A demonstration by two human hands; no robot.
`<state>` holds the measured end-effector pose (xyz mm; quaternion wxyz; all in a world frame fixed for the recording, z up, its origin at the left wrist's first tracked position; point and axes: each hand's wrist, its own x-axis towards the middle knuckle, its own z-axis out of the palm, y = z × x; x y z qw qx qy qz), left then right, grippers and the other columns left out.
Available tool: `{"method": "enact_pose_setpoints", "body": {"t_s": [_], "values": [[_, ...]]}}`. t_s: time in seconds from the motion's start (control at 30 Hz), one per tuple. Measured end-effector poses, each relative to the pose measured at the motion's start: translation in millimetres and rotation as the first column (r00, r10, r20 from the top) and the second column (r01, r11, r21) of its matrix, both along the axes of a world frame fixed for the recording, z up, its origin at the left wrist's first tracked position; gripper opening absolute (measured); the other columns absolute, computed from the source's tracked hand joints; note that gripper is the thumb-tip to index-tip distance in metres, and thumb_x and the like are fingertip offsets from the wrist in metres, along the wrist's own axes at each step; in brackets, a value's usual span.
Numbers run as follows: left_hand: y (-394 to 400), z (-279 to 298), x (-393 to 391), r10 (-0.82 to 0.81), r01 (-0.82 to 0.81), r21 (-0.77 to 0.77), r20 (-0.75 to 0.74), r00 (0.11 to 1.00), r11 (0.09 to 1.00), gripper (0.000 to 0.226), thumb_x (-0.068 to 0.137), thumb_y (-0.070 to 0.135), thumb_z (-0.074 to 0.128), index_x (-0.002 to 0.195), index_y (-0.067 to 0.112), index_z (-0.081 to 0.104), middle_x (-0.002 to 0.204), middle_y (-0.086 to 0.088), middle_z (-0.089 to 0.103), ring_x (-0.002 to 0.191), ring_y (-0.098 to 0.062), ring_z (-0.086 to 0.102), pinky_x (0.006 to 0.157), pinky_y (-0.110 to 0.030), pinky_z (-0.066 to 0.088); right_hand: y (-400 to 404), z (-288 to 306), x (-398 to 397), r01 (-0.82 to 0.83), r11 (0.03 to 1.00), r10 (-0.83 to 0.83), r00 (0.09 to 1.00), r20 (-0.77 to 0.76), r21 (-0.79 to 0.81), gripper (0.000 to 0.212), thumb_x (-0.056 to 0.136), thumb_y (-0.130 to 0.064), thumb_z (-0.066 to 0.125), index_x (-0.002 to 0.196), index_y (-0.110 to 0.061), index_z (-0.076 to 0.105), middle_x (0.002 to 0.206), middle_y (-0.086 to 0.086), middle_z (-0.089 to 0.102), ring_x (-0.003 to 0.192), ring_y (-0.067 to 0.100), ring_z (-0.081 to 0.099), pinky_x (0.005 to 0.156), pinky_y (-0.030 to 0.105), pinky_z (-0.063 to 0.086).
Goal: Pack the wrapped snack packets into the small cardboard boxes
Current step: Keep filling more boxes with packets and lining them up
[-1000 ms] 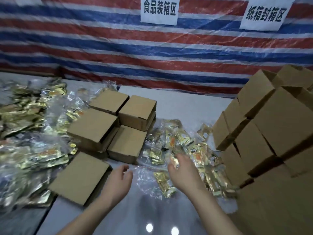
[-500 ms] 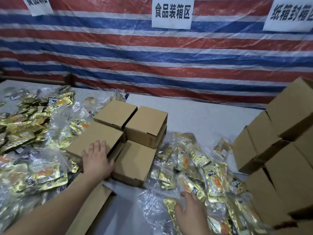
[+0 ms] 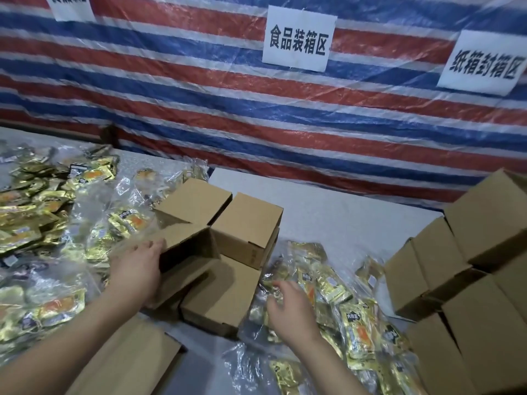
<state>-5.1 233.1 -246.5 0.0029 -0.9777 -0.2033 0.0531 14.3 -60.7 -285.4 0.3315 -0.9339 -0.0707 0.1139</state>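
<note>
Since half a second before, the left hand [image 3: 137, 269] had lifted the lid of the open box [image 3: 185, 246] it had lain flat on, fingers curled round the flap's edge, while the right hand [image 3: 291, 306] had slid up onto the gold snack packets [image 3: 333, 292], fingers spread and gripping nothing I could see. Four small boxes clustered between the hands: the open one plus three closed boxes [image 3: 248, 223]. Another packet pile [image 3: 37, 212] lay left, a stack of boxes [image 3: 473, 252] stood right, and a striped tarp [image 3: 199, 109] with three signs hung behind.

One head-worn camera looks forward and down, close over the table [image 3: 336, 220]. The striped tarp [image 3: 199, 89] fills the upper view beyond it; both forearms enter from below.
</note>
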Motion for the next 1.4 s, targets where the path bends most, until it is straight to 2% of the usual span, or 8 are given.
{"method": "enact_pose_setpoints", "body": {"t_s": [0.1,0.23,0.33,0.47,0.6,0.8,1.1,1.4], "values": [[2.4,55.1,-14.3,-0.08,0.082,-0.043,0.042,0.996,0.996,0.051,0.088,0.007,0.046,0.128,0.035,0.059,0.116,0.003,0.068,0.101,-0.019,0.065,0.075,-0.028,0.05,22.3,36.5,12.6,-0.07,0.988,0.057,0.993,0.102,0.134,0.06,0.095,-0.043,0.053,0.15,-0.033,0.031,0.152,-0.021,0.026,0.135,-0.002,0.028,0.116,0.029,0.025],[-37.3,104.8,-16.1,-0.254,0.27,-0.239,0.094,0.963,0.933,0.042,0.094,0.019,0.048,0.122,0.045,0.063,0.115,0.016,0.067,0.103,-0.008,0.063,0.086,-0.024,0.052,15.8,94.3,27.5,-0.148,0.957,0.113,0.982,0.15,0.25,0.074,0.08,-0.071,0.053,0.144,-0.052,0.022,0.148,-0.032,0.025,0.131,-0.008,0.031,0.109,0.027,0.031],[-71.9,127.4,-2.5,-0.326,0.376,-0.435,0.188,0.927,0.818,0.028,0.098,0.025,0.053,0.107,0.047,0.068,0.1,0.024,0.068,0.088,0.008,0.059,0.072,-0.007,0.044,-3.0,138.7,45.0,-0.262,0.964,0.264,0.937,0.229,-0.04,0.066,0.082,-0.069,0.052,0.141,-0.043,0.04,0.136,-0.024,0.046,0.123,-0.002,0.045,0.104,0.022,0.038],[-104.0,136.9,27.6,-0.364,0.418,-0.55,0.211,0.907,0.723,0.02,0.099,0.024,0.054,0.104,0.034,0.07,0.102,0.015,0.069,0.098,-0.005,0.061,0.091,-0.029,0.05,-37.7,172.7,54.9,-0.221,0.946,0.293,0.899,0.326,-0.238,0.015,0.095,-0.036,0.056,0.107,-0.03,0.062,0.108,-0.014,0.061,0.103,0.008,0.056,0.09,0.025,0.045],[-140.6,134.1,48.5,-0.368,0.423,-0.653,0.23,0.901,0.628,0.012,0.096,0.027,0.061,0.1,0.029,0.072,0.102,0.013,0.07,0.099,-0.008,0.062,0.091,-0.029,0.05,-81.7,175.4,48.4,-0.079,0.956,0.174,0.928,0.331,-0.282,0.007,0.095,-0.03,0.057,0.09,-0.025,0.06,0.092,-0.008,0.062,0.089,0.011,0.056,0.079,0.029,0.046],[-201.0,63.3,1.8,-0.279,0.28,-0.804,0.148,0.949,0.525,0.005,0.093,0.026,0.068,0.09,0.023,0.071,0.083,0.01,0.065,0.082,-0.01,0.061,0.068,-0.022,0.044,-124.6,112.6,-12.6,0.003,0.952,0.058,0.98,0.191,-0.306,0.014,0.095,-0.031,0.062,0.086,-0.02,0.06,0.09,-0.003,0.064,0.089,0.018,0.058,0.078,0.035,0.046],[-218.5,-75.0,-106.2,-0.447,0.158,-0.853,-0.096,0.89,0.498,0.011,0.094,0.021,0.066,0.099,0.017,0.074,0.096,0.005,0.072,0.093,-0.007,0.064,0.078,-0.012,0.043,-146.5,-41.8,-146.5,0.037,0.965,-0.073,0.989,-0.128,-0.261,0.012,0.096,-0.039,0.058,0.099,-0.028,0.063,0.104,-0.007,0.063,0.102,0.011,0.06,0.083,0.026,0.045],[-213.4,-98.3,-107.2,-0.502,0.17,-0.855,-0.117,0.857,0.489,0.025,0.096,0.05,0.057,0.087,0.03,0.07,0.093,0.008,0.073,0.088,-0.002,0.064,0.086,-0.027,0.051,-147.3,-56.7,-151.4,0.032,0.973,-0.073,0.982,-0.171,-0.229,0.019,0.091,-0.044,0.06,0.104,-0.031,0.064,0.109,-0.011,0.063,0.101,0.006,0.061,0.084,0.021,0.045]]}}
